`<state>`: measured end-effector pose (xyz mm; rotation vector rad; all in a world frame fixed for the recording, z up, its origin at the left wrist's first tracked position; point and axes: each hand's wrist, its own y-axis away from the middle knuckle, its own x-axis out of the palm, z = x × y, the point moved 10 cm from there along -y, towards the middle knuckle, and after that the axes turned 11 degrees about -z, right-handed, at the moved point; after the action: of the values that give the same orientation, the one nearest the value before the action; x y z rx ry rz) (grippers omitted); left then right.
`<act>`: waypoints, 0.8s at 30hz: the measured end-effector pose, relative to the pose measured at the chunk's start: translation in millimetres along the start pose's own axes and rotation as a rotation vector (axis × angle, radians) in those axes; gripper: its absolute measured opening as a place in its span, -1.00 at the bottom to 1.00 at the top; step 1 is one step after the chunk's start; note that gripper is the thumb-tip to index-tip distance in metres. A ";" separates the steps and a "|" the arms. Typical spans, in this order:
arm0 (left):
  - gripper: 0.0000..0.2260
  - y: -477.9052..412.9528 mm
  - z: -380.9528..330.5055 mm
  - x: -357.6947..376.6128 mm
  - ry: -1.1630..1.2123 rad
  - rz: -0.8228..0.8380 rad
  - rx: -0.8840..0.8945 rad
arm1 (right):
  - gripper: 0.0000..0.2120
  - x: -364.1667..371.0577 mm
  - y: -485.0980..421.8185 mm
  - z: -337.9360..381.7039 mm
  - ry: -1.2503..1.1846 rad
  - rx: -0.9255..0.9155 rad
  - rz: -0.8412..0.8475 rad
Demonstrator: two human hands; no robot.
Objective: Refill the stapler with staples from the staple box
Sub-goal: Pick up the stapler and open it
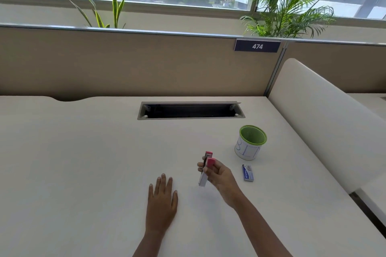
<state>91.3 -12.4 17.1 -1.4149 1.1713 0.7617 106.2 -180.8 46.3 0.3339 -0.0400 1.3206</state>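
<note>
My right hand [221,175] grips a pink and white stapler [205,168] and holds it above the white desk [83,162], its pink end pointing away from me and its white end tilted down. The small blue staple box [248,172] lies flat on the desk just right of that hand, apart from it. My left hand [161,200] rests palm down on the desk with fingers spread, left of the stapler and holding nothing.
A green-rimmed mesh cup [251,142] stands behind the staple box. A long open cable slot [191,110] is cut into the desk further back. A beige partition [125,64] closes the far side, and a white curved divider [321,115] borders the right.
</note>
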 end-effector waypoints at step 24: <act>-0.48 1.8 -3.5 8.4 0.050 0.094 0.026 | -0.66 14.6 44.0 72.7 0.817 -0.850 -0.121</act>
<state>91.6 -17.6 9.5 -1.3715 1.2891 0.7773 79.5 -177.0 128.2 -0.9123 0.1046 1.1243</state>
